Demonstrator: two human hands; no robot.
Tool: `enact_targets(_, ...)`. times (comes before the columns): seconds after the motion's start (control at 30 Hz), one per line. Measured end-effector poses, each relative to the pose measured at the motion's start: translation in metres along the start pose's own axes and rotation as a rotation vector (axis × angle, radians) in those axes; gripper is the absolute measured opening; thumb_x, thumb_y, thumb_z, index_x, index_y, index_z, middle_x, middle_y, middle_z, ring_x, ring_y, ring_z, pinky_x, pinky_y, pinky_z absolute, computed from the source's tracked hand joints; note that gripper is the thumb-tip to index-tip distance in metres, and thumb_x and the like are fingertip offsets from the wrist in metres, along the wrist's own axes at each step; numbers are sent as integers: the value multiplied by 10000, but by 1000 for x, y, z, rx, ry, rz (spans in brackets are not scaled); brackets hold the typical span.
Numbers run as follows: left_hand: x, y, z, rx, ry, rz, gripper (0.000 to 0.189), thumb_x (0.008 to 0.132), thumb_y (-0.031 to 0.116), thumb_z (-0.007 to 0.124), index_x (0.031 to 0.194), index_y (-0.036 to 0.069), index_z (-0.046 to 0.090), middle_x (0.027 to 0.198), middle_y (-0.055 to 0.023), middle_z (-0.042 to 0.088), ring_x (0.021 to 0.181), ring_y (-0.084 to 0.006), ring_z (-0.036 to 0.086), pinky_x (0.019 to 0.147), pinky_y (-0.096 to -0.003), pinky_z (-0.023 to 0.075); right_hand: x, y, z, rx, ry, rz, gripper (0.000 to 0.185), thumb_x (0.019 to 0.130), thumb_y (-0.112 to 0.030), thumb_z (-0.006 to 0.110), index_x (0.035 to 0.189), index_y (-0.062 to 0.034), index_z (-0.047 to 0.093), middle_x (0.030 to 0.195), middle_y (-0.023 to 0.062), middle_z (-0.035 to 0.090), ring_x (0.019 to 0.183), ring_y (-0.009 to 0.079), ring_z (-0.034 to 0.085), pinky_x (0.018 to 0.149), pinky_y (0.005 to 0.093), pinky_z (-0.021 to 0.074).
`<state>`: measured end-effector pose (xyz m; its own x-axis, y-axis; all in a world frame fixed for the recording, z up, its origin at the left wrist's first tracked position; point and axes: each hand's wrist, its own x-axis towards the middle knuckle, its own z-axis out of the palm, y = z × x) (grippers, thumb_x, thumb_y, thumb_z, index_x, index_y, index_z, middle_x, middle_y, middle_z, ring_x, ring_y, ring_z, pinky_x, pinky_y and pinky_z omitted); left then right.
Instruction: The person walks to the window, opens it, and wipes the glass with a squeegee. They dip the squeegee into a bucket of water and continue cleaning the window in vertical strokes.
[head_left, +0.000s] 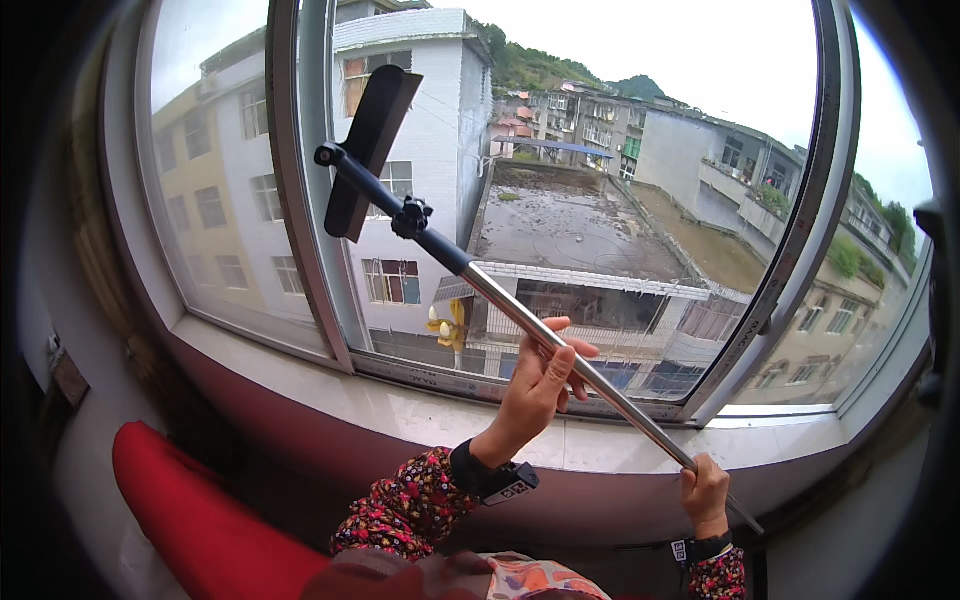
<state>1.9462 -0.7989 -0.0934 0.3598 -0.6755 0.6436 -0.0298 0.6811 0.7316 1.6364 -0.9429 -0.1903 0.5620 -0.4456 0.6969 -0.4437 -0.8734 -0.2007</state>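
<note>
A window squeegee (375, 154) with a wide black head and a rubber blade is raised in front of the window (585, 247). Its metal pole (622, 405) slants down to the lower right. My right hand (705, 487) is closed round the pole near its lower end. Higher up, my left hand (536, 382) supports the pole between thumb and fingers, with several fingers partly extended. A black clamp knob (411, 217) sits on the dark upper section of the pole. Whether the blade touches the glass cannot be told.
A pale tiled windowsill (420, 412) runs below the sliding window frame (300, 187). At the lower left stands something covered in red fabric (202, 517). A curtain (105, 262) hangs at the left wall. Buildings and a wet flat roof show outside.
</note>
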Motion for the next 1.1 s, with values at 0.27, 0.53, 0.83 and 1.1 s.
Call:
enact_targets(0.27,-47,-71,138,-418,-413,-242,180,1046,249,453,1102,87,398,961,-38,545,659,-72,517,548,-200,422,-189,39,-86,-138,-15,330,303,954,-330,461,858,-49,524,654,157,503,559,366,536,513,443,405)
enact_targets(0.53,-69,-86,228,-524,-620,-505,203,1042,286,464,1078,99,394,916,-22,518,600,-68,502,533,-214,428,-296,26,-138,-298,42,511,222,877,-196,485,965,-48,626,696,214,585,634,400,614,541,453,471)
enact_targets(0.83,70,13,69,-173,-236,84,242,1039,278,470,1152,68,428,916,-98,632,587,-93,576,498,-207,473,-20,3,-38,114,88,164,414,997,-389,465,794,-28,469,641,199,494,587,450,523,516,474,392)
enact_targets(1.1,120,69,51,-67,-141,122,210,1042,303,458,1086,98,476,872,-95,653,609,-96,607,470,-200,451,50,-21,-41,175,117,141,335,989,-325,515,822,-34,508,630,194,522,616,433,582,517,447,445)
